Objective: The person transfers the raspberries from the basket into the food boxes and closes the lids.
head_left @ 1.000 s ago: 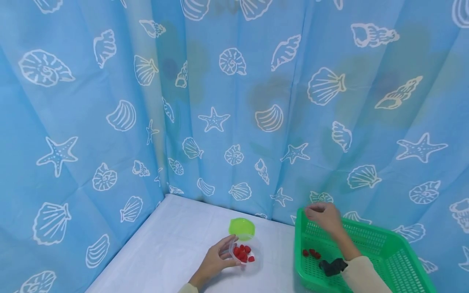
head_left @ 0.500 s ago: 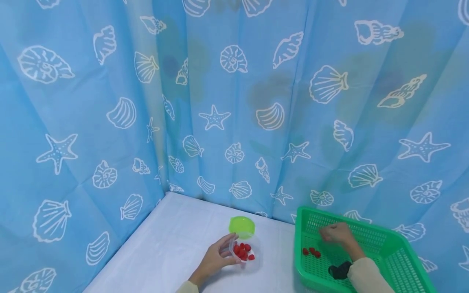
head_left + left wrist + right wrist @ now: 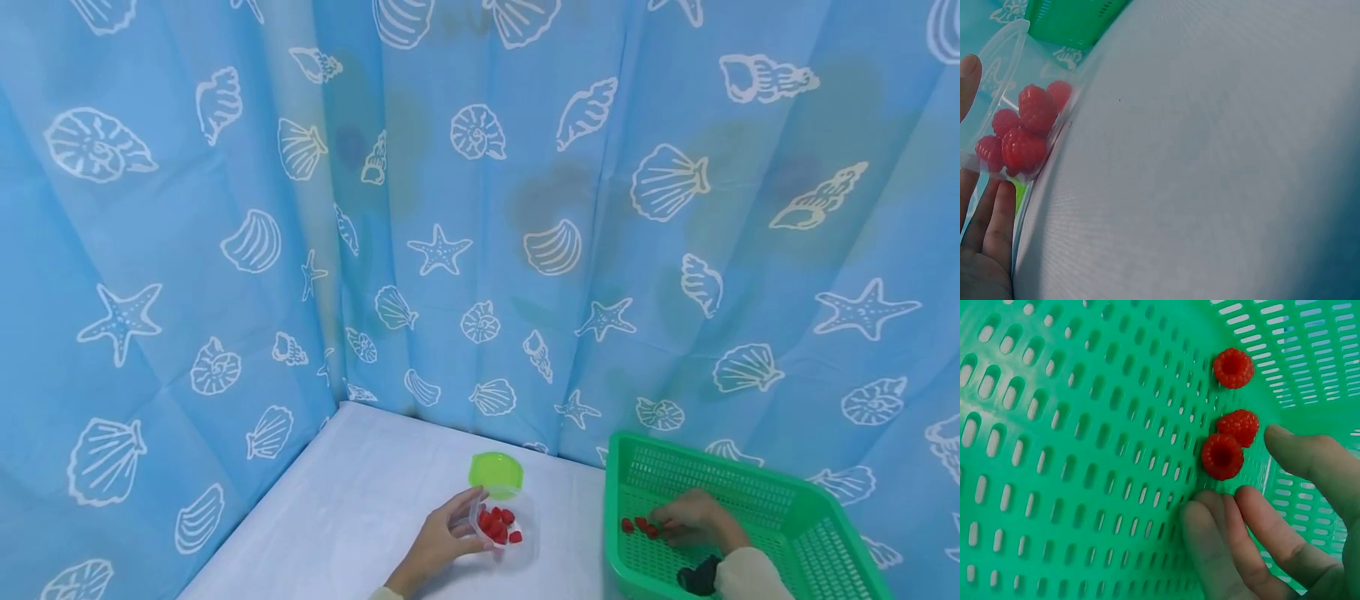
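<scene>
1. We look into a makeshift staged corner, not a lived-in room
2. A blue curtain [image 3: 480,208] printed with white shells and starfish walls off the far and left sides
3. A white cloth-covered table [image 3: 360,500] fills the near ground

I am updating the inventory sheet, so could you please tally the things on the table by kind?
Green basket: 1
Clear container: 1
Green lid: 1
Raspberries in the basket: 3
Raspberries in the container: at least 5; some overlap
Total: at least 11
</scene>
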`<state>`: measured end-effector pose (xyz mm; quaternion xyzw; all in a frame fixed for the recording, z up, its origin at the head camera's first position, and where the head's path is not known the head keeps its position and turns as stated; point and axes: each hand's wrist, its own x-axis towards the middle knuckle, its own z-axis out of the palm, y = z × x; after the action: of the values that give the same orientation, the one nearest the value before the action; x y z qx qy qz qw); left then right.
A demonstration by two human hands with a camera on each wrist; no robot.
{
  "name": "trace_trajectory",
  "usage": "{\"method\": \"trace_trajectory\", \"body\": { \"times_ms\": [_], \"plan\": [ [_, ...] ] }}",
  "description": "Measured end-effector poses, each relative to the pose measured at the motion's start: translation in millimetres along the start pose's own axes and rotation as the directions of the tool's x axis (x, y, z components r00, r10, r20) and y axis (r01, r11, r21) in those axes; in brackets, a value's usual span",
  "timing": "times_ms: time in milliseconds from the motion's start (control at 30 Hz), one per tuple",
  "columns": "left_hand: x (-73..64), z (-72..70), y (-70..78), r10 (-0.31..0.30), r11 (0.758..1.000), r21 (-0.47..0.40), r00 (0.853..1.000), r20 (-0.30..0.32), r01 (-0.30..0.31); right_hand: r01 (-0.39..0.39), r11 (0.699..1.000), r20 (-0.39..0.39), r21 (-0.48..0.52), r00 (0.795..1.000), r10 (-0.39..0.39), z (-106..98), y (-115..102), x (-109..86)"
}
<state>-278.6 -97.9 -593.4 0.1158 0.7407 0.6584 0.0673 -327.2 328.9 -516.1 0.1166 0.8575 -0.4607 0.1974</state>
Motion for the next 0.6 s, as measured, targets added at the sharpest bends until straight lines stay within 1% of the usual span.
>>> {"method": "trace_trajectory", "body": {
  "times_ms": [133,267,433,600],
  "plan": [
    [1.7,-0.1,-1.0,0.009,1.000,-0.007,1.000,0.007,-0.009,-0.004,1.000,-0.006,-0.016,1.000,0.004,3.1,-3.5,-0.7],
    [2.5,-1.2,-1.6,0.023,0.999,-0.025,1.000,0.017,-0.023,-0.011,0.999,0.000,-0.033,1.000,0.011,4.4,-1.9,3.7],
    [0.7,-0.6,0.0,0.019,0.999,-0.032,1.000,0.016,-0.018,-0.029,0.998,-0.002,-0.048,1.000,0.029,4.1,2.6,8.6],
    [1.6,0.1,0.2,0.010,0.999,-0.033,1.000,0.006,-0.010,-0.021,0.998,-0.008,-0.067,1.000,0.020,5.7,-0.6,5.8]
  ]
}}
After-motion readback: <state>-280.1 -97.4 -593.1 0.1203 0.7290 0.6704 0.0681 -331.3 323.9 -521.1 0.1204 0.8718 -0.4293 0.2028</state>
